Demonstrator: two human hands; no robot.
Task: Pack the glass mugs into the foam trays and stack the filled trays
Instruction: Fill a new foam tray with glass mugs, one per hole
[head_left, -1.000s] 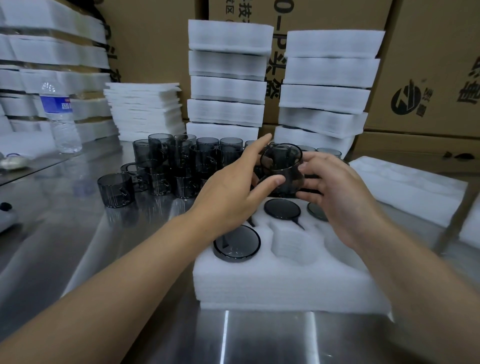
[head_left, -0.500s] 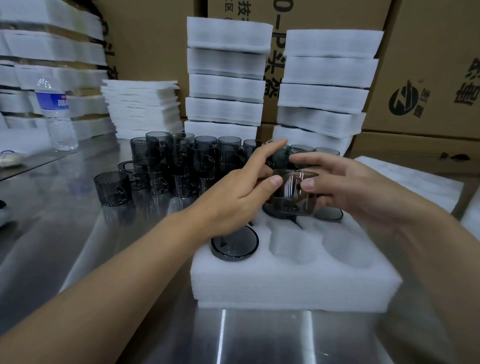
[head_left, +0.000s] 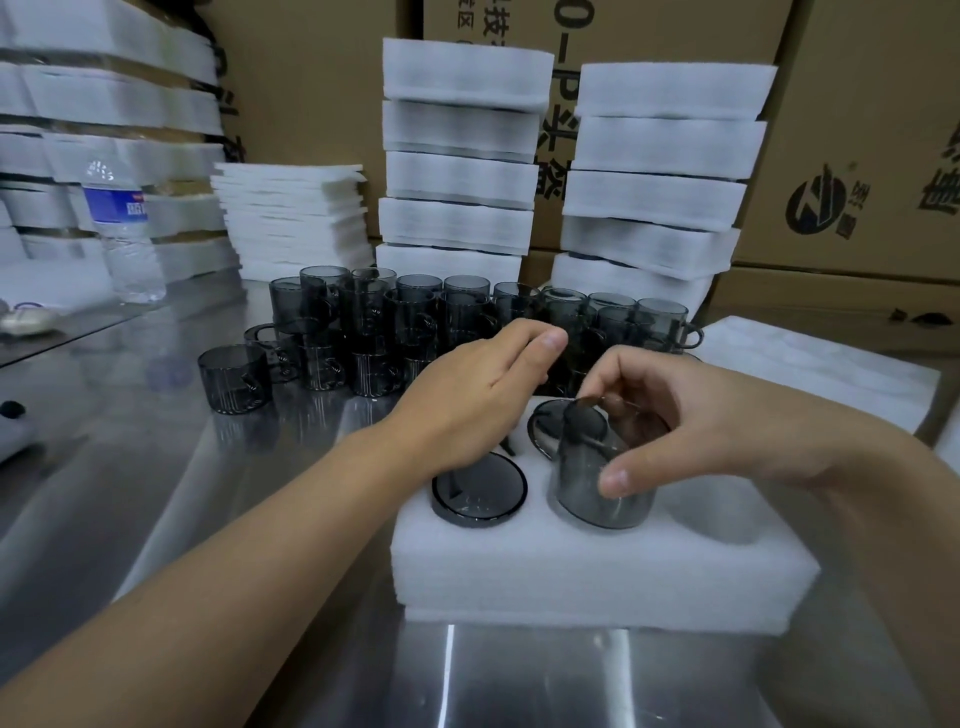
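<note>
On the bench, a mug is gripped in the foam tray by right-hand fingers; left-hand fingers are relaxed.

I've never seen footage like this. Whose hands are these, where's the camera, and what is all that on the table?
No machine here: a person works bare-handed, and the one camera, worn on their head, looks down. The right hand grips a dark glass mug at a pocket of the white foam tray. The left hand hovers open. A packed mug sits beside it. Loose mugs stand on the steel table; a water bottle and tray stacks stand behind.
</note>
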